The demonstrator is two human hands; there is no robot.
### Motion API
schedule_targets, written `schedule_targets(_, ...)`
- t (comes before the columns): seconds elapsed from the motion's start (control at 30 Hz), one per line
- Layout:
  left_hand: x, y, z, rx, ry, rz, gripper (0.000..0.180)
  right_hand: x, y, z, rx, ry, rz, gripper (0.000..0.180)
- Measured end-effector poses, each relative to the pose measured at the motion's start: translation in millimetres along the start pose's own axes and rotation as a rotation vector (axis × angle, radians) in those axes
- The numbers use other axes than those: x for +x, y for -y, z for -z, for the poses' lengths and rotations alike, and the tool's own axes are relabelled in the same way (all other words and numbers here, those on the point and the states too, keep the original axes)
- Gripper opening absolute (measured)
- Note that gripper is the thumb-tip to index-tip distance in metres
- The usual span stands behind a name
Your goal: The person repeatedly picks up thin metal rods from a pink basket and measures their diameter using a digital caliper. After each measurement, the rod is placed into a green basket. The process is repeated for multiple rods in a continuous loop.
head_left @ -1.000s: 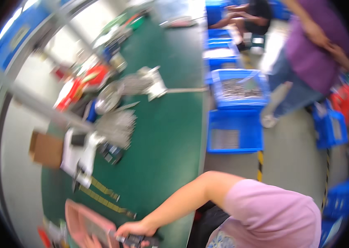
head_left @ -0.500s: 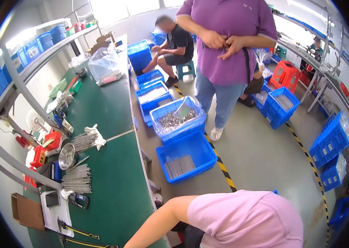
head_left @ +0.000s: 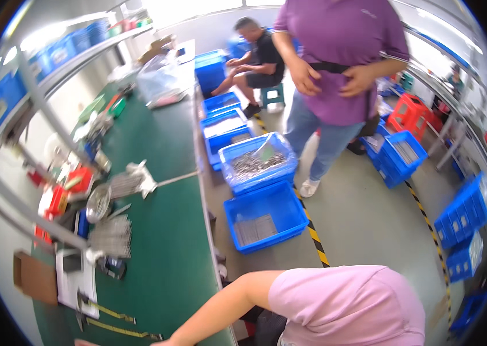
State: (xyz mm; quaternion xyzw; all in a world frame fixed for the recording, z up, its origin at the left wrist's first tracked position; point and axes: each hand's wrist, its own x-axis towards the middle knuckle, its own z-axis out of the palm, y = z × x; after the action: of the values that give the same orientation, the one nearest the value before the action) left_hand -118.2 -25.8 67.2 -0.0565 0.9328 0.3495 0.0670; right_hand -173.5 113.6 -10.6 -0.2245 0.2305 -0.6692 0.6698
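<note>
My right arm in a pink sleeve reaches left across the table's near edge. Only the wrist and back part of my right hand (head_left: 168, 342) show, as the lower edge cuts off the fingers. A sliver of skin, seemingly my left hand (head_left: 85, 342), shows at the lower left edge; its fingers cannot be made out. Nearest to both are two calipers with yellow-marked beams, one caliper (head_left: 125, 331) close to my right wrist and the other caliper (head_left: 111, 312) just beyond. Past them lie a white sheet (head_left: 87, 282) and a bundle of grey metal rods (head_left: 111, 236).
The green table (head_left: 163, 259) runs along a metal shelf (head_left: 42, 95). A metal bowl (head_left: 98, 203) and an open cardboard box (head_left: 35, 279) are on it. Blue crates (head_left: 295, 226) line the floor alongside. A person in purple (head_left: 341, 69) stands beyond; another person (head_left: 261, 60) sits farther back.
My view has swung, so the far crates and people sit farther right. My right wrist has come into view, and skin shows at the lower left. The purple-shirted person's hands have moved apart.
</note>
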Motion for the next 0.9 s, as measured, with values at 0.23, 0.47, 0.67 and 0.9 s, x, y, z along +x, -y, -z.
schedule_targets(0.23,-69.8,53.9,55.1,0.023,-0.133,0.264,0.036,6.2,-6.1,3.5,-0.013,0.053,-0.022,0.056)
schedule_targets(0.47,-85.0,48.5,38.4,-0.18,-0.648,0.18,0.031,0.3,-3.8,0.8,-0.05,-0.001,-0.023,0.052)
schedule_targets(0.67,-90.4,7.3,-21.6,-0.664,-0.758,-0.142,0.03,13.5,-9.3,-6.8,-0.028,-0.155,0.05,0.036)
schedule_targets(0.9,-87.0,19.9,-61.8,-0.751,-0.712,-0.175,0.035,18.7,-21.9,-22.1,-0.031,-0.248,0.279,0.009)
